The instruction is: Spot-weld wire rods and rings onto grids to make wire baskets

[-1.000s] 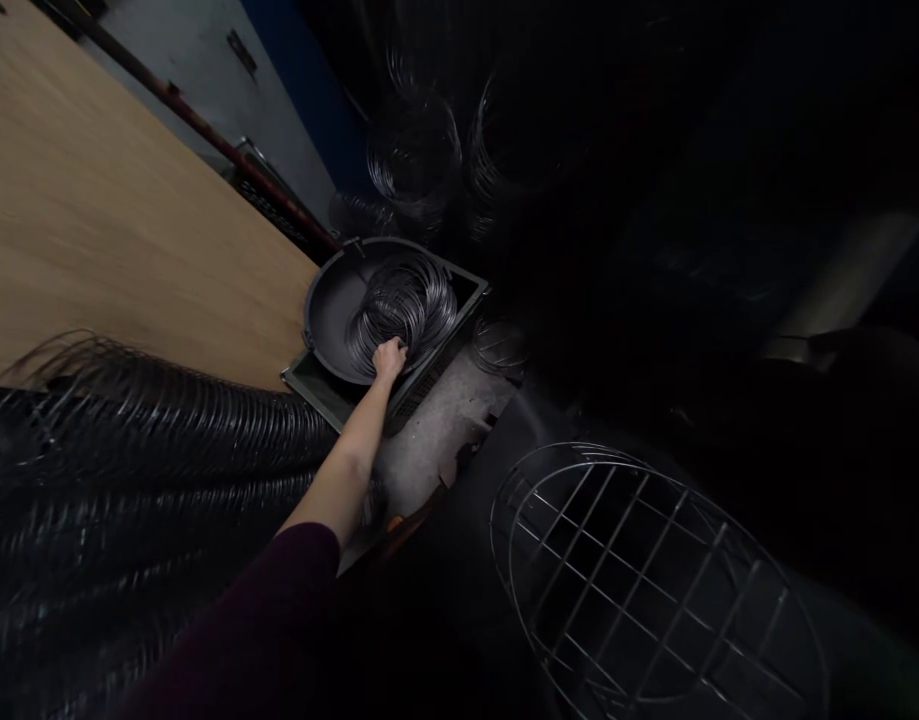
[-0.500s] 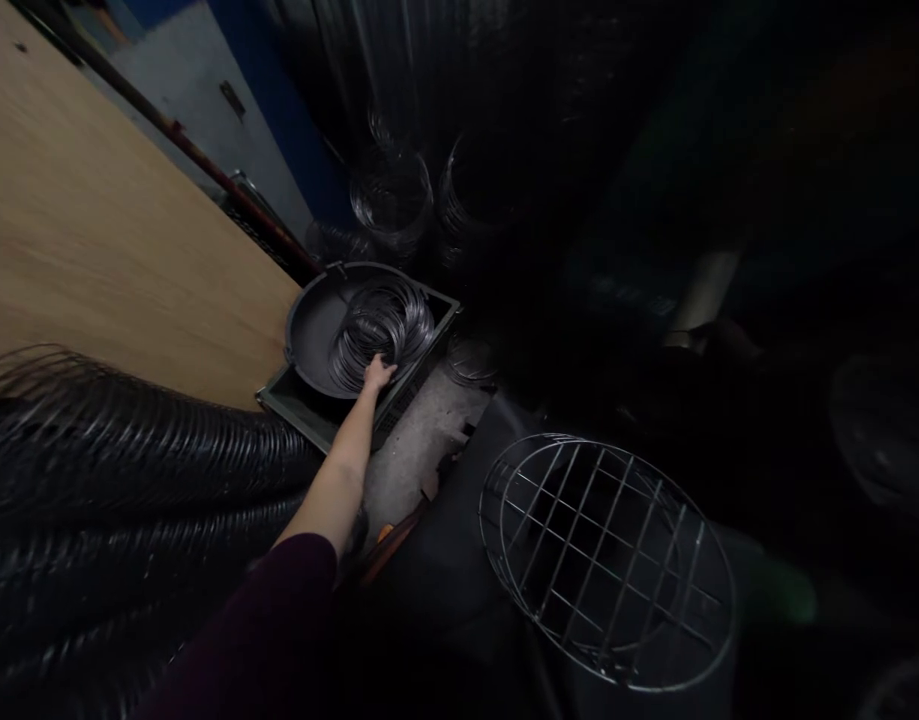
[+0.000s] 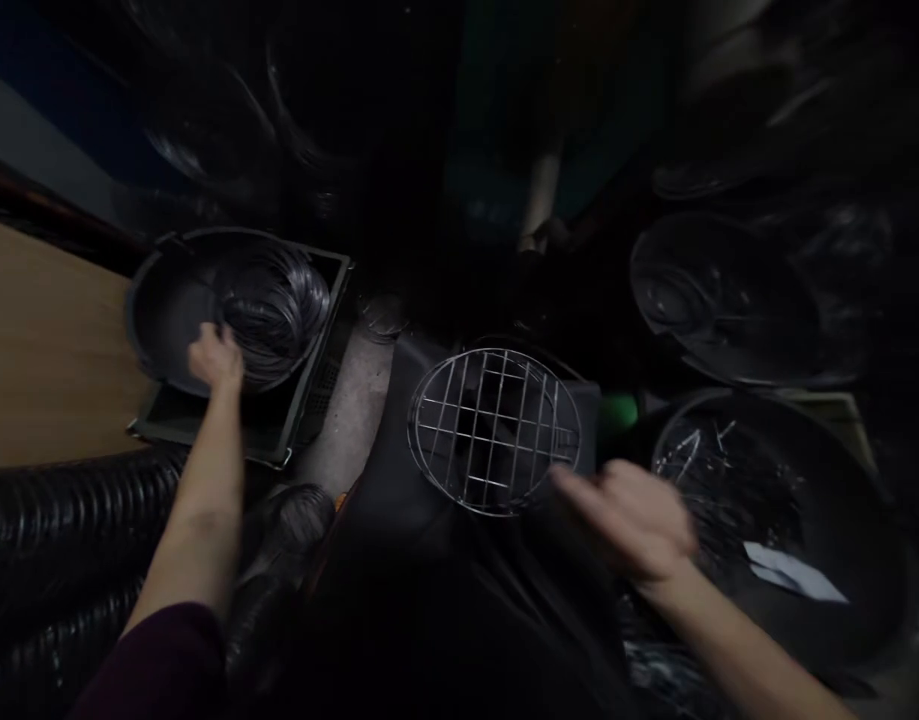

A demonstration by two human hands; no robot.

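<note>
My left hand [image 3: 217, 358] reaches into a dark round basin [image 3: 163, 320], its fingers closed at the near left edge of a pile of thin wire rings [image 3: 275, 310]. How many rings it grips cannot be made out. A round wire grid rack [image 3: 493, 432] with crossed bars and a hoop rim rests on dark cloth over my lap. My right hand [image 3: 639, 515], smeared by motion, is beside the rack's lower right rim. One digit points towards the rim and the others look loosely bent; nothing shows in it.
The basin sits on a dark crate [image 3: 298, 420]. At right, a large dark tub [image 3: 826, 480] contains small shiny wire pieces and a white paper [image 3: 796, 572]. Another basin [image 3: 729, 300] stands behind it. Stacked wire rings [image 3: 61, 520] fill the lower left beside a wooden board [image 3: 46, 350].
My view has swung right and down, bringing my right hand and the tubs into sight. My left hand has shifted from the near right side of the ring pile to its left edge.
</note>
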